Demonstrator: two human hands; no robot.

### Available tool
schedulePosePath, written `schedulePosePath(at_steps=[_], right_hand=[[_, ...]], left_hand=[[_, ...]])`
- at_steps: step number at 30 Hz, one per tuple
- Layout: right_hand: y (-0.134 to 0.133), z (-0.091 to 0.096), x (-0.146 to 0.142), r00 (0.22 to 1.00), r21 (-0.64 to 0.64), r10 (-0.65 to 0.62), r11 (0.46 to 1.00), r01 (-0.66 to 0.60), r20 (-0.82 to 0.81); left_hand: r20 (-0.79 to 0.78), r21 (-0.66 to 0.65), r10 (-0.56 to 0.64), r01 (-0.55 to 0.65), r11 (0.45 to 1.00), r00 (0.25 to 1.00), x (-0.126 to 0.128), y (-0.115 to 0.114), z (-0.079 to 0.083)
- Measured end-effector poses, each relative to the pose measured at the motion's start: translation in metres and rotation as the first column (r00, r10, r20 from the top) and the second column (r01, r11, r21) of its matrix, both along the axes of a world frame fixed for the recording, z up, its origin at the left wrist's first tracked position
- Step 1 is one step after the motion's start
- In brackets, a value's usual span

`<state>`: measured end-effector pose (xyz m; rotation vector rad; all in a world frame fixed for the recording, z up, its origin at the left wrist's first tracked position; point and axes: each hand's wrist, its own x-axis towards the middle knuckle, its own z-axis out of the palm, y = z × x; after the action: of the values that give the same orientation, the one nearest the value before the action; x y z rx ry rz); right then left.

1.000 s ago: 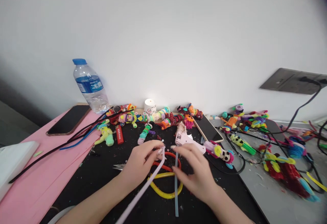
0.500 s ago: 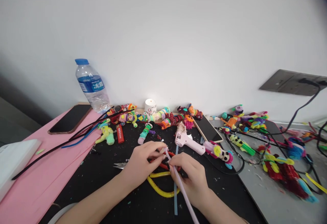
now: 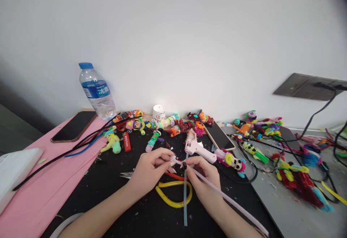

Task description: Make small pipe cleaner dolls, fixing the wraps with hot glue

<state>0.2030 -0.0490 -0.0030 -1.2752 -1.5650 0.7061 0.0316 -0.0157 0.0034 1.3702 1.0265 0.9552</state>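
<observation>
A pale lilac pipe cleaner (image 3: 230, 198) runs between my two hands, its long tail slanting to the lower right over my right wrist. My left hand (image 3: 151, 169) pinches its curled end between thumb and fingertips. Close beside it, my right hand (image 3: 204, 180) grips the same strand between thumb and forefinger. Below the hands lies a yellow bent pipe cleaner (image 3: 173, 205), with a red one (image 3: 175, 176) partly hidden behind the fingers. A pale pink glue gun (image 3: 200, 151) rests just beyond my right hand, a translucent glue stick (image 3: 185, 209) pointing from it toward me. Scissors (image 3: 126, 175) lie partly under my left hand.
Several pipe-cleaner figures (image 3: 154, 140) line the back of the black mat (image 3: 108, 202). A water bottle (image 3: 97, 93) leans on the wall. Phones (image 3: 73, 126) lie left and behind the glue gun. Black cables (image 3: 255, 176) and more figures (image 3: 300, 180) spread over the right side.
The lilac pipe cleaner's tail has swung from pointing down toward me to the lower right. My right hand has turned and shifted slightly, with its thumb now showing on the strand.
</observation>
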Motion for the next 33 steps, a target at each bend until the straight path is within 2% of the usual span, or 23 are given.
schedulePosePath(at_steps=[4,10,16,23,33], right_hand=[[0.0021,0.0004,0.0001,0.997,-0.068,-0.02,0.998,0.015,-0.069],[0.0034,0.0053,0.0021,1.0,-0.073,-0.011,0.997,0.013,0.025],[0.0028,0.0062,0.003,0.999,-0.056,-0.006,0.998,0.008,0.033],[0.0032,0.006,0.0034,0.999,-0.057,0.004,0.998,-0.001,0.052],[0.0056,0.002,0.0023,0.997,-0.061,0.037,0.998,-0.032,0.074]], left_hand=[[0.084,-0.087,-0.028,0.035,0.996,0.996,-0.0002,0.0013,0.001],[0.181,-0.131,-0.096,0.121,0.984,0.979,-0.0021,0.0022,-0.0025],[0.252,-0.182,-0.14,0.189,0.965,0.958,-0.0019,0.001,-0.002],[0.344,-0.21,-0.171,0.253,0.945,0.923,-0.001,-0.0005,0.0015],[0.432,-0.217,-0.202,0.319,0.923,0.879,-0.0004,-0.0015,-0.0045]])
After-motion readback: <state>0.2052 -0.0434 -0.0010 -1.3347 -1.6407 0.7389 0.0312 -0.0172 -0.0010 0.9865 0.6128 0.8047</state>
